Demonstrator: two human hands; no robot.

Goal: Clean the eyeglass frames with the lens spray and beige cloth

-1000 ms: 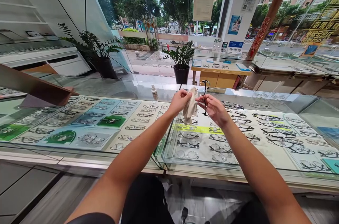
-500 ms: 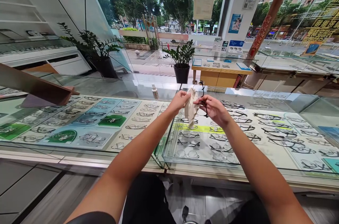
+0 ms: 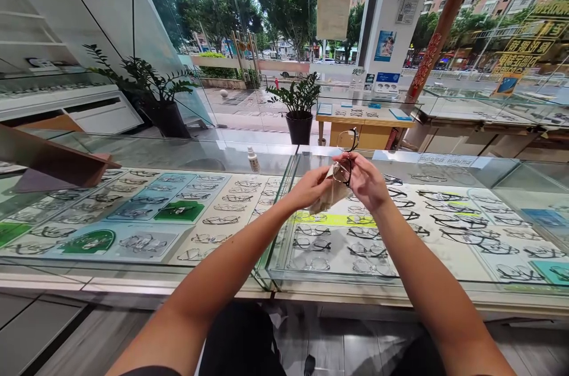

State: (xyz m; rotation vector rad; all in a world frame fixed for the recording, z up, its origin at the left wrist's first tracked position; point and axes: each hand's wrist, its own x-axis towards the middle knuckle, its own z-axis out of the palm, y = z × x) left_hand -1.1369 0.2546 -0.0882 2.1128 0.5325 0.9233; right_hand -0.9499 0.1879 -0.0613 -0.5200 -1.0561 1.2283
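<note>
Above the glass counter, my right hand (image 3: 367,181) pinches a pair of eyeglasses (image 3: 354,137) with dark temples, one round lens tilted upward. My left hand (image 3: 311,186) is closed on a beige cleaning cloth (image 3: 320,205), which hangs below the fingers. The cloth meets the lower lens of the eyeglasses, close to the left fingertips. Part of the frame is hidden behind the right fingers.
Under the glass of the display case (image 3: 281,233) lie many rows of eyeglasses. A small white spray bottle (image 3: 253,159) stands on the counter to the left. A brown angled board (image 3: 57,156) sits farther left. Beyond are a potted plant (image 3: 299,124) and a wooden table (image 3: 368,122).
The eyeglasses have turned so that a lens now faces up and toward me. My left hand with the cloth has come over to the lower lens. The view has shifted slightly.
</note>
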